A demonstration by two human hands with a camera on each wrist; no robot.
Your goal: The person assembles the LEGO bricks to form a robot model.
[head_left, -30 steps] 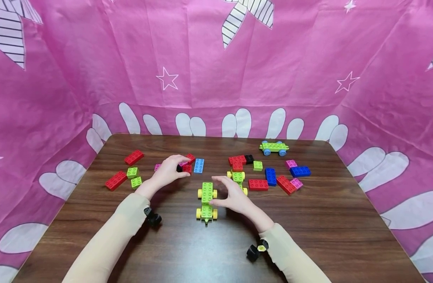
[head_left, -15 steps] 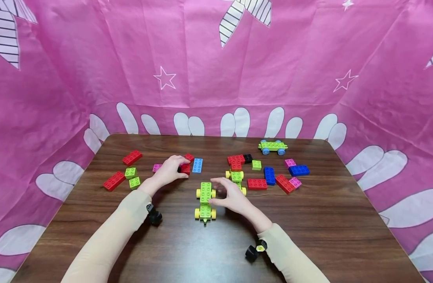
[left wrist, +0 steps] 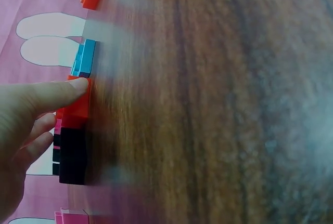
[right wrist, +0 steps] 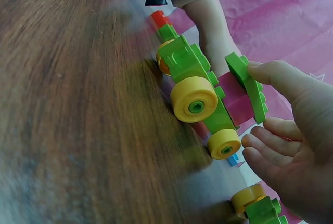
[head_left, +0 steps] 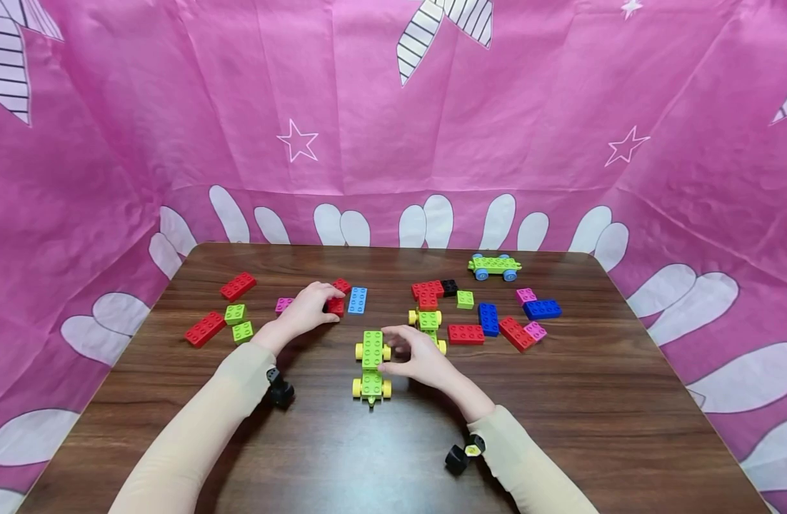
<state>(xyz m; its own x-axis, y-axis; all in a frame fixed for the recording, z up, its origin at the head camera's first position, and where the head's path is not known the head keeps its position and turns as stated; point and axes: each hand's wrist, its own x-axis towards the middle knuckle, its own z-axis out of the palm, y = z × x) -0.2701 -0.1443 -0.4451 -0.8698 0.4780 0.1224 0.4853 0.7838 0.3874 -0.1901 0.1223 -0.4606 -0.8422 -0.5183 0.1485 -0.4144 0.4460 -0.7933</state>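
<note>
My left hand (head_left: 306, 308) is over a cluster of bricks left of centre. Its thumb lies along a red brick (left wrist: 77, 102), with curled fingers on the brick's far side. Beside that stands a black brick (left wrist: 73, 156), which the hand covers in the head view. My right hand (head_left: 421, 355) is at the right side of a green toy car base (head_left: 371, 385) with yellow wheels. On this base sit a pink brick (right wrist: 235, 98) and a green brick (head_left: 372, 350). The right thumb is at one end of the green brick, the loosely bent fingers near its other end.
A light blue brick (head_left: 358, 300) lies beside the left fingertips. Behind the right hand is another yellow-wheeled base (head_left: 430, 320); a blue-wheeled base (head_left: 494, 266) stands farther back. Red bricks (head_left: 204, 329), dark blue bricks (head_left: 543, 308) and several others are spread over both sides of the brown table (head_left: 599, 414).
The left thumb and fingers have drawn slightly in over the cluster, hiding the black brick from the head view. The right hand and the car stay in place; the head view shifts a little.
</note>
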